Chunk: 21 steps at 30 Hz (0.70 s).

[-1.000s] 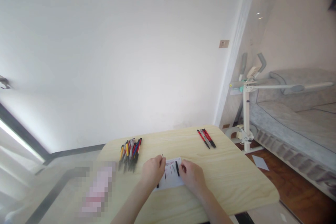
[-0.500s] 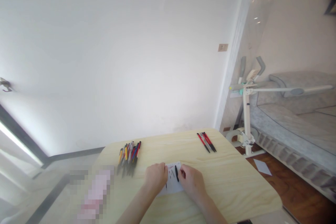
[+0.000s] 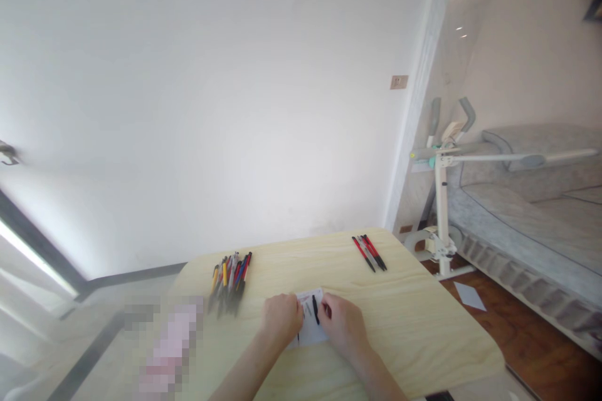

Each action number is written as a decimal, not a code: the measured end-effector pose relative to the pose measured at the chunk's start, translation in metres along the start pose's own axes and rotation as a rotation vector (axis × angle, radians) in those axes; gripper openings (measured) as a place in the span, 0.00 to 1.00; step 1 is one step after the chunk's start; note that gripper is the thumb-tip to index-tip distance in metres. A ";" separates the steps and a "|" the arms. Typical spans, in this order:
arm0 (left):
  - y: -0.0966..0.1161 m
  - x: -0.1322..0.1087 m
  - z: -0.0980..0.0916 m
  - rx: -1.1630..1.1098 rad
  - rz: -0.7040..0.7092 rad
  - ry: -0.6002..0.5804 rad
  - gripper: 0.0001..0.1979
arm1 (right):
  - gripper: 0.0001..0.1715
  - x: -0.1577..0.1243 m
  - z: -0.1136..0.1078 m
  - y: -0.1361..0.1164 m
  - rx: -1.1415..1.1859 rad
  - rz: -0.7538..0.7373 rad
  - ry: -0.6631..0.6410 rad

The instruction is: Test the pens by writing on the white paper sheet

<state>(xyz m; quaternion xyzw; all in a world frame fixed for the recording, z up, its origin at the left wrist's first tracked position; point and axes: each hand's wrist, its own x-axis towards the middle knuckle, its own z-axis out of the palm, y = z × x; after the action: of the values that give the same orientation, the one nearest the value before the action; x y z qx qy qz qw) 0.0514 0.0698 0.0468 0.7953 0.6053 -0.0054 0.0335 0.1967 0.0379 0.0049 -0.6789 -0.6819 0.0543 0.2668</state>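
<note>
Pale table [image 3: 414, 307] | black piece [image 3: 315, 311] beside curled right hand [image 3: 345, 321] | left hand [image 3: 282, 319] curled | grips unclear

Your tabletop [image 3: 423, 313] looked like smooth, pale wood with a soft grain. Under your hands, the sheet [image 3: 311, 332] seemed matt white paper, and the black piece [image 3: 315, 309] on it dark plastic. The clustered pens [image 3: 230, 279] and red-and-grey pens [image 3: 369, 253] looked like smooth plastic. Ahead of you, the wall [image 3: 211, 106] appeared smooth and matt, the sofa [image 3: 498, 200] cloth-covered, the exercise frame [image 3: 441, 200] painted metal, the brown floor [image 3: 540, 338] glossy wood.
</note>
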 end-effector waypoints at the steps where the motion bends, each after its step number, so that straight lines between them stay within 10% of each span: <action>1: 0.001 0.000 -0.001 0.009 -0.002 -0.013 0.20 | 0.12 0.000 0.000 0.000 0.000 -0.002 0.003; 21: 0.012 -0.002 -0.009 0.079 0.029 -0.074 0.21 | 0.11 0.000 0.001 0.002 0.017 -0.015 0.018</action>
<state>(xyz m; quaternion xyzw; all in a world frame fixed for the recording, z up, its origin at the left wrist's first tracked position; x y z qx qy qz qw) 0.0626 0.0656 0.0565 0.8040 0.5913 -0.0584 0.0247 0.1984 0.0386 0.0031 -0.6721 -0.6839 0.0519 0.2792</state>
